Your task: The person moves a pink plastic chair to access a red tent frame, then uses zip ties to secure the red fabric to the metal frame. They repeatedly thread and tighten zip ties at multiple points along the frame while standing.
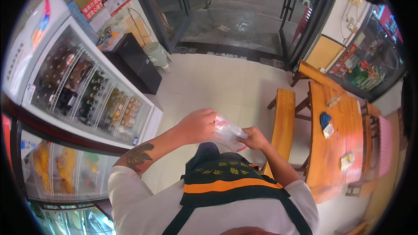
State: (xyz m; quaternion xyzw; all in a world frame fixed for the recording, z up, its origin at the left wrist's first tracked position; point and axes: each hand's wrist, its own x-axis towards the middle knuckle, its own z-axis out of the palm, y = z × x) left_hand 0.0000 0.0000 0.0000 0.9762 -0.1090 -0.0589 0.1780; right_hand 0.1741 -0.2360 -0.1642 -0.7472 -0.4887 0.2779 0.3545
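In front of my apron (pixel 235 169) I have a clear plastic bag (pixel 228 135) with some pinkish-red showing at its edges. My left hand (pixel 199 126) is closed at the bag's left side, its fingertips partly hidden. The bag's right edge is pinched in my right hand (pixel 254 138), thumb and fingers together. The bag is crumpled and stretched between both hands at waist height. Its contents, if any, I cannot make out.
Glass-door drinks fridges (pixel 87 87) line the left, with a black cabinet (pixel 135 63) and a bin (pixel 157 54) beyond. A wooden bench (pixel 283 124) and a table (pixel 335 148) with small items stand at right. Open glass doors (pixel 291 17) lie ahead.
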